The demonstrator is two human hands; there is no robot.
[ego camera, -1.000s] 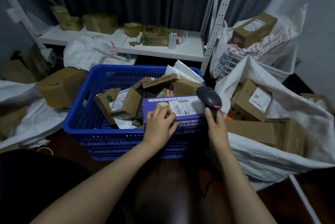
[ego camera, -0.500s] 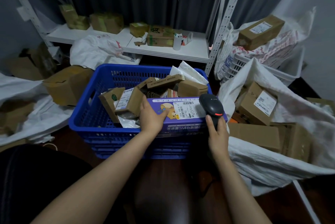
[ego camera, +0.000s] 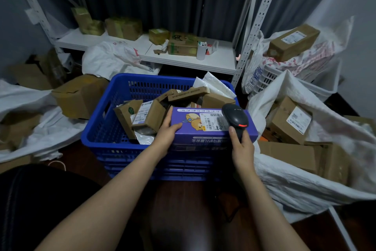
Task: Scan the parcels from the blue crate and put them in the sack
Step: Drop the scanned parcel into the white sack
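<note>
Centre frame: the head of the scanner covers the right end of the label on the purple box. The label's print is too small to read. The scanner's handle is buried in the right hand. The left hand has fingers partly hidden at the box's left end. The white sack runs off the right edge.
</note>
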